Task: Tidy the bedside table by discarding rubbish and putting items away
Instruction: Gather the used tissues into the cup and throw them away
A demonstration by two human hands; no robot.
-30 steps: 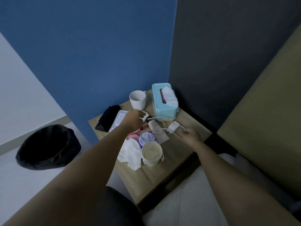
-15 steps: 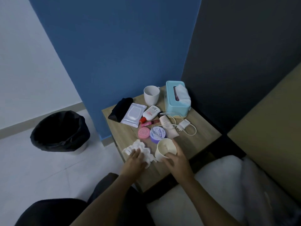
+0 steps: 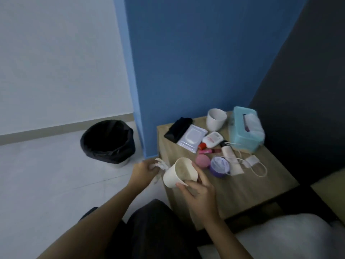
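Observation:
My left hand (image 3: pixel 143 170) grips a crumpled white tissue (image 3: pixel 162 164) just off the left edge of the wooden bedside table (image 3: pixel 248 186). My right hand (image 3: pixel 197 187) holds a cream paper cup (image 3: pixel 177 174), tilted with its mouth to the right, above the table's front left corner. A black-lined bin (image 3: pixel 108 141) stands on the floor to the left of the table. On the table lie a pink round tin (image 3: pixel 202 160), a purple jar (image 3: pixel 220 166), a white tube (image 3: pixel 230 156), a charger with cable (image 3: pixel 252 161) and a lip stick (image 3: pixel 207 151).
At the table's back stand a white mug (image 3: pixel 215 119), a teal tissue box (image 3: pixel 246 128), a wet-wipes pack (image 3: pixel 192 138), a black cloth (image 3: pixel 178 128) and a red-capped white bottle (image 3: pixel 211 140). Blue wall behind, bed at the right, my dark-clad legs below.
Both hands lifted off the table: the left picked up the tissue and moved left off the edge, the right raised and tilted the paper cup. The view swung left.

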